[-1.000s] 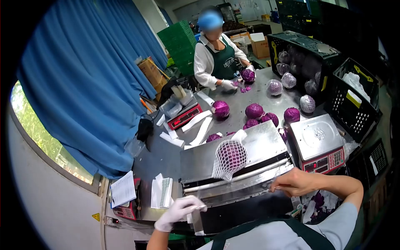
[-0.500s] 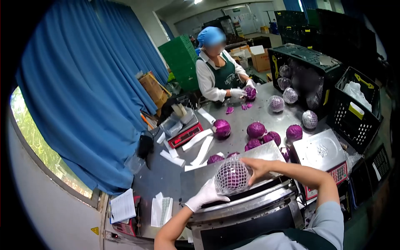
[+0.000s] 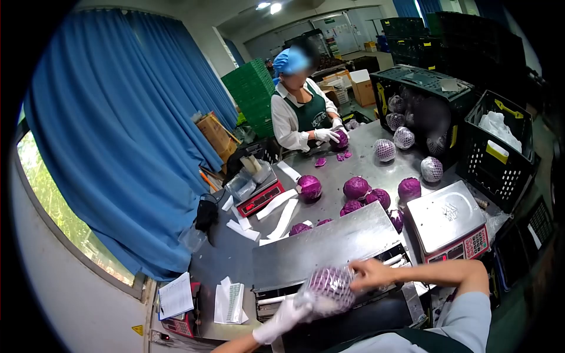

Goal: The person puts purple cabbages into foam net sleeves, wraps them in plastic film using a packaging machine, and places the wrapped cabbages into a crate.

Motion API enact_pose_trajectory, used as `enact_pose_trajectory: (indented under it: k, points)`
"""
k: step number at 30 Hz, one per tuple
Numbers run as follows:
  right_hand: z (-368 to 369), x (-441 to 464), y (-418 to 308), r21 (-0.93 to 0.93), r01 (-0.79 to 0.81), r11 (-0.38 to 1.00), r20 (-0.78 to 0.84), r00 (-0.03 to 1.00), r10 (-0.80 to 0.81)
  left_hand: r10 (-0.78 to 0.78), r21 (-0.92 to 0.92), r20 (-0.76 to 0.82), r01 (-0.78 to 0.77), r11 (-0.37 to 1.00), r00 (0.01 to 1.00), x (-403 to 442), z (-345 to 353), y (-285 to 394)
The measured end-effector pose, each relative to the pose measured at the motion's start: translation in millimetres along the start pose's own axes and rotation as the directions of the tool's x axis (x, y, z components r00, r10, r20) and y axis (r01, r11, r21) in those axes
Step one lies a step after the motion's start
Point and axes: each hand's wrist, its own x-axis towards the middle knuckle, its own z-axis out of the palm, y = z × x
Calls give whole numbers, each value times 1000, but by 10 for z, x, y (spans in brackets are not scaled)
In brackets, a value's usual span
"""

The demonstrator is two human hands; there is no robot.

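A red cabbage (image 3: pixel 331 288) in white foam netting, with clear film about it, is between my two hands over the front of a metal machine (image 3: pixel 323 235). My left hand (image 3: pixel 296 310), in a white glove, grips its lower left side; motion smears the fingers. My right hand (image 3: pixel 372 275), without a glove, has thumb and fingers closed on the upper right side of the cabbage. Behind the machine's slanted metal plate lie several bare red cabbages (image 3: pixel 356 188).
A weighing scale (image 3: pixel 447 213) stands to my right, and a red scale (image 3: pixel 262 199) lies further left. Netted cabbages (image 3: pixel 384 150) sit near a dark crate (image 3: pixel 421 76). Across the table, a co-worker (image 3: pixel 303 112) in white gloves handles a cabbage. Papers (image 3: pixel 229 301) lie at left.
Both hands have drawn the netted cabbage down and toward me, off the machine's plate. The cabbage is now tilted and blurred. The view has shifted slightly.
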Motion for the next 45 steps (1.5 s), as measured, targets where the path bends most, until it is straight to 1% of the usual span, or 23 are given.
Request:
enact_pose_trajectory:
  k: [3, 4, 5, 7, 12, 13, 15, 16, 17, 18, 19, 23, 25, 27, 29, 31, 33, 37, 40, 41, 43, 44, 45]
  points:
    - [476, -421, -8, 290, -339, 895, 268, 926, 264, -172, -527, 148, 225, 819, 974, -474, 423, 241]
    - [626, -547, 108, 384, -582, 717, 452, 796, 403, -167, -618, 169, 237, 749, 971, -546, 558, 230]
    - [723, -651, 106, 404, -781, 477, 635, 614, 468, -309, -653, 305, 434, 621, 901, -576, 648, 71]
    - [963, -730, 411, 416, -851, 320, 701, 524, 483, -499, -612, 576, 746, 263, 648, -620, 769, -322]
    - [976, -1029, 280, 448, -763, 466, 505, 646, 572, -421, -635, 624, 741, 217, 658, -745, 777, -237]
    - [950, -1149, 204, 499, -721, 481, 468, 691, 551, -564, -670, 504, 708, 223, 654, -836, 821, -220]
    - [1002, -1367, 0, 422, -392, 817, 167, 920, 355, -721, -564, 328, 739, 370, 611, -986, 791, -139]
    - [991, -1414, -126, 200, -253, 947, 50, 968, 248, -647, -562, 195, 625, 542, 737, -1066, 887, -134]
    - [1018, -1405, -233, 255, -221, 941, -77, 966, 248, -541, -529, 65, 489, 694, 839, -1172, 1008, -162]
    - [1069, -1361, -301, 299, -221, 928, -193, 939, 286, -466, -195, -122, 439, 877, 876, -1228, 1103, -295]
    - [1104, -1322, -344, 337, -211, 918, -307, 897, 319, -404, -204, -240, 361, 910, 883, -1272, 1223, -388]
    - [1048, -1067, -208, 30, -179, 983, -680, 718, 151, -238, 12, -526, 286, 958, 817, -1085, 1215, -110]
    - [1019, -973, 90, -69, -226, 972, -796, 599, 83, -33, 113, -741, 172, 979, 671, -931, 1164, -397]
    - [1064, -966, 342, -138, -298, 945, -792, 606, 75, -11, 190, -749, 231, 954, 662, -815, 1057, -601]
    - [1166, -1012, 544, -422, -296, 857, -752, 642, -148, 112, 419, -705, 283, 863, 700, -686, 1089, -819]
    - [1258, -1033, 631, -475, -329, 816, -697, 707, -121, 351, 764, -553, 290, 577, 756, -553, 1188, -836]
    - [1317, -1042, 695, -593, -332, 734, -663, 718, -211, 430, 760, -511, 157, 631, 745, -382, 1272, -701]
    - [1376, -977, 764, -603, -260, 754, -558, 813, -166, 387, 477, -554, -100, 873, 738, -76, 1461, -463]
    - [1369, -887, 530, -428, -147, 892, -716, 657, -235, 238, -228, -417, -355, 907, 877, -14, 1727, -579]
    - [1384, -901, 480, -439, -145, 887, -730, 633, -258, 296, -354, -351, -418, 837, 888, -12, 1775, -540]
    - [1307, -956, 86, -478, -72, 875, -739, 572, -356, 74, -978, -45, -59, 200, 996, -178, 1773, -149]
    - [1237, -977, -128, -521, 51, 852, -690, 562, -456, 156, -934, 305, 327, -145, 940, -327, 1577, 4]
    - [1139, -982, -339, -553, 177, 814, -643, 532, -552, 279, -848, 427, 488, -206, 860, -410, 1489, 154]
